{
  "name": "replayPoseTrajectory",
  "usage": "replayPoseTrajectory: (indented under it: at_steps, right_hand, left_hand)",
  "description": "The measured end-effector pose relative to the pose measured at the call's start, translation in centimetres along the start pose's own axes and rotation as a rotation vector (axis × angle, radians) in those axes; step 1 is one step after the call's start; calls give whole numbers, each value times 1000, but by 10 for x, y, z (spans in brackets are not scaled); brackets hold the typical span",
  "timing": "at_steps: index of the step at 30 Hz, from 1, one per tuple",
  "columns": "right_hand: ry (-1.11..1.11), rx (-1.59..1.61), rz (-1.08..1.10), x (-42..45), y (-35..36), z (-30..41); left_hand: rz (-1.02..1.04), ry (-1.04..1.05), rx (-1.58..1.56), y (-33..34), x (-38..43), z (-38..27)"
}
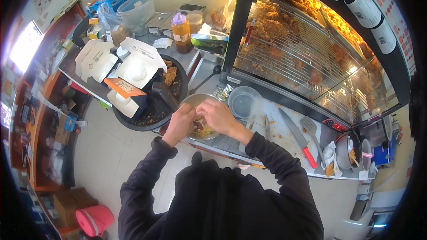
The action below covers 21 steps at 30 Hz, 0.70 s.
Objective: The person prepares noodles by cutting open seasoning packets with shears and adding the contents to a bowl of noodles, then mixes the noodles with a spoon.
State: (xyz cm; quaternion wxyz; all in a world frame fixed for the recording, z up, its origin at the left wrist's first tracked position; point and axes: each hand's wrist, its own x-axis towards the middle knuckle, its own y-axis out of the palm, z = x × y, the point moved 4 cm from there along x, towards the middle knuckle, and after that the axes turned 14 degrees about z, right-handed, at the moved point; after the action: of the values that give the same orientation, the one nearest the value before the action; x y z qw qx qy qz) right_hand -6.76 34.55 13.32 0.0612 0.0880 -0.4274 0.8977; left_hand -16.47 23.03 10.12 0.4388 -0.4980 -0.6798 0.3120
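Note:
Both my hands meet over a round metal bowl (215, 136) at the counter's front edge. Reddish-brown pieces and yellow crumbs of food (201, 130) lie in the bowl. My left hand (181, 122) is at the bowl's left side with its fingers bent. Beside it, my right hand (218, 115) reaches over the rim, fingertips close to the left ones. Whether the fingers pinch something small cannot be made out. Shiny foil sachets (222, 92) and a clear plastic tub (245, 101) stand just behind my right hand. A black ladle (205, 79) lies behind the bowl.
Left, a large black round tray (151, 120) holds open food boxes (136, 70) and fried chicken (170, 75). Right, a white cutting board (278, 130) bears a red-handled knife (298, 138) and a slotted spatula (312, 131). A heated glass display cabinet (277, 85) stands behind.

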Motion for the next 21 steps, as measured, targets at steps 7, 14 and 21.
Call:
replayPoseTrajectory:
  at_steps: [7,14,21]
  right_hand:
    - [-44,-186,59,-16,15,-5]
    - [-68,-274,129,1,6,-4]
    - [57,-353,118,-14,17,-21]
  left_hand:
    - [88,25,66,15,-5,-7]
    - [52,-77,-59,13,-9,4]
    - [-214,-300,-227,-26,-23,-3]
